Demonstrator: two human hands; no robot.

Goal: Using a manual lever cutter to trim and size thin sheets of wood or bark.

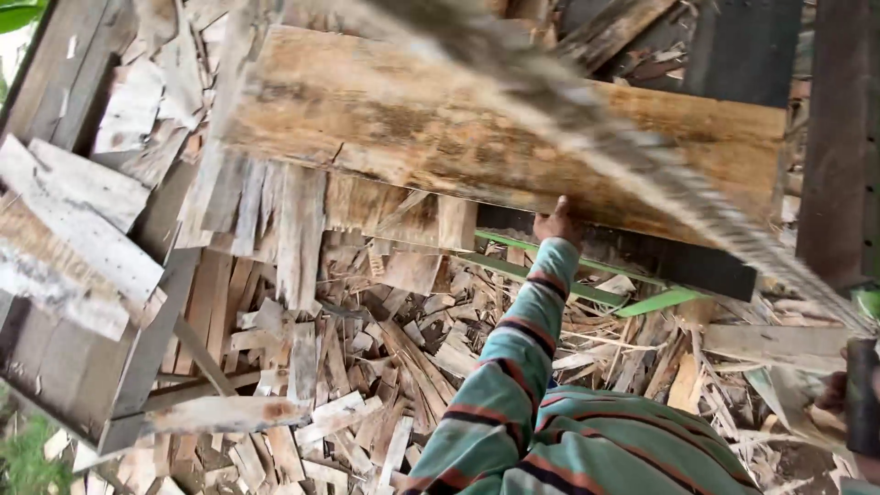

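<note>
Head view: a long saw blade (642, 156), motion-blurred, is lying diagonally across the big plank (477, 137) at far centre; no finished cut is showing, plank looking whole; offcuts (367, 367) are littering the ground near. Left hand (555, 223) is reaching far, arm extended, fingers gripping the plank's near edge; right hand (848, 394), near right, is closed around the dark saw handle (862, 394).

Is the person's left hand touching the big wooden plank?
Touching. The head view shows the left hand pressed against the lower edge of the big wooden plank, with no gap between them.
</note>
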